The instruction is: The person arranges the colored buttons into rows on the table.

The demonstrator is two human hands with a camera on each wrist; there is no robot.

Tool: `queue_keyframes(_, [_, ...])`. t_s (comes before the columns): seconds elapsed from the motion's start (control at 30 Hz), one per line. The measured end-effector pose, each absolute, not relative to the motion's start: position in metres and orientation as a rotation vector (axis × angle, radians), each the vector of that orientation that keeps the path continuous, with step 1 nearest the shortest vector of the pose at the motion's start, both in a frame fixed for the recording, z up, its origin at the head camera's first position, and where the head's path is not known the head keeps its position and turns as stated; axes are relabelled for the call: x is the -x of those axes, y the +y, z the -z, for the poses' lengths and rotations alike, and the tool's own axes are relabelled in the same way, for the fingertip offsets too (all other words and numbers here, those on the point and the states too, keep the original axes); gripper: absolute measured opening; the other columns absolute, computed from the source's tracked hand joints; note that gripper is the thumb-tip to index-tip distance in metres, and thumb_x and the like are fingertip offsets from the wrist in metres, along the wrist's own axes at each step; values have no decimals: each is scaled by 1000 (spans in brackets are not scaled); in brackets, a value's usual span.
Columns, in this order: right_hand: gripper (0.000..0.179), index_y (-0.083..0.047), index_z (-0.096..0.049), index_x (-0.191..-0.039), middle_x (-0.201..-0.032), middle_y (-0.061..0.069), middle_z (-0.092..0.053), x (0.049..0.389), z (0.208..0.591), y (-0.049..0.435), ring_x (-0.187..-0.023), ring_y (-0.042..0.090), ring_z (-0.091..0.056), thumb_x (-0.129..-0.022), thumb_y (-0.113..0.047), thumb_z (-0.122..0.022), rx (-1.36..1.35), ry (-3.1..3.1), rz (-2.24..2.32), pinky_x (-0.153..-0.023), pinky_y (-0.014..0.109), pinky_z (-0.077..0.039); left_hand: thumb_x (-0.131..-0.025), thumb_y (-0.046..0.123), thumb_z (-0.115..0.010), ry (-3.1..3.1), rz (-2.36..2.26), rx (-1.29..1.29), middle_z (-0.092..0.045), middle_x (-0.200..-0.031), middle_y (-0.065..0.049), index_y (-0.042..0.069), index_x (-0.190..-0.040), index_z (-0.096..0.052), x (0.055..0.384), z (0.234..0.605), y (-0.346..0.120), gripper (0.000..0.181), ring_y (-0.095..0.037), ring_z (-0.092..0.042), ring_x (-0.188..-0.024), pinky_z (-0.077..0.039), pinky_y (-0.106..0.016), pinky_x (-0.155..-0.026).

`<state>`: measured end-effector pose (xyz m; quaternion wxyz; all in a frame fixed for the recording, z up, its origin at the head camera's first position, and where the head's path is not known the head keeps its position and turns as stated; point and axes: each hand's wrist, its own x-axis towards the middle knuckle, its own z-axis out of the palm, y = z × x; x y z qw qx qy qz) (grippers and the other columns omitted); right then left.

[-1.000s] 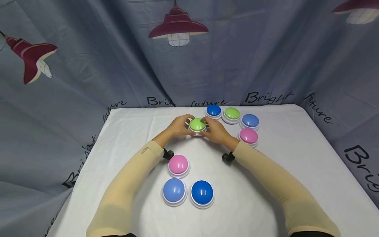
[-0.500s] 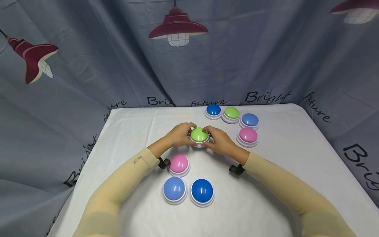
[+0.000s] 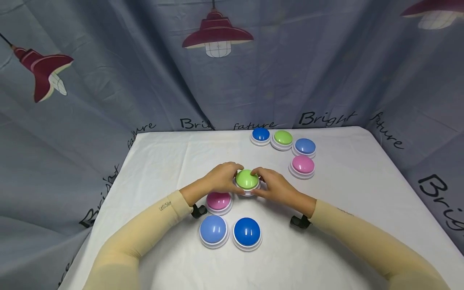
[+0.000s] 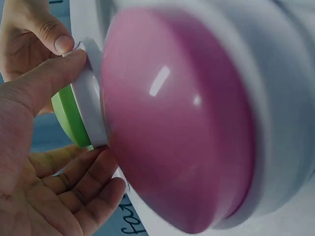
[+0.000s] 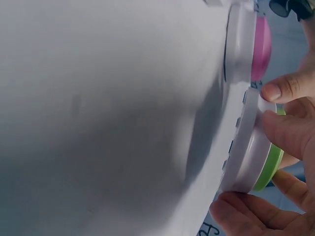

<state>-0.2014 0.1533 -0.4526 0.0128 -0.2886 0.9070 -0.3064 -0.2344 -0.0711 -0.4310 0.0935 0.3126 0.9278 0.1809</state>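
Note:
A push button with a green dome and white base [image 3: 247, 179] is held between both hands near the middle of the table. My left hand [image 3: 224, 178] grips its left side, thumb at the front and fingers behind. From the right side my right hand [image 3: 273, 186] grips it the same way. In the right wrist view the white base [image 5: 248, 147] shows over the cloth, with a shadow beneath. A pink push button [image 3: 218, 201] lies just under my left hand and looms large in the left wrist view. Light blue [image 3: 213, 229] and dark blue [image 3: 247, 232] buttons sit nearer.
Toward the far right of the white-covered table [image 3: 163, 161] stand more push buttons: dark blue [image 3: 261, 134], green [image 3: 283, 137], light blue [image 3: 305, 146] and pink [image 3: 303, 164]. A grey curtain [image 3: 290, 72] with printed lamps hangs behind the table.
Both hands have brought the green push button nearer across the table and slightly right, from beside the far group to beside the near pink one. The other buttons stay put.

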Motion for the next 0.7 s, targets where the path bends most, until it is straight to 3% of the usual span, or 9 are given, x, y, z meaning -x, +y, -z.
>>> queue_keyframes(0.27, [57,-9,-58,-125,-120,4,-64,183,460,157,-106,19,-62,-79,-27,-86,960,2783,966,-92,36,-52,-68,53,-87,2733,-373,-994,-64,-124,-7,3,-136,-55,219,433,-68,90,-15,-60,-107,-49,-33,-93])
queue_keyframes(0.7, [56,-10,-56,-127,-121,0,-62,165,467,161,-108,15,-58,-81,-28,-83,1045,2739,961,-95,36,-50,-65,58,-86,2724,-263,-1110,-64,-92,8,13,-112,-65,204,438,-66,69,-7,-56,-82,-48,-25,-69])
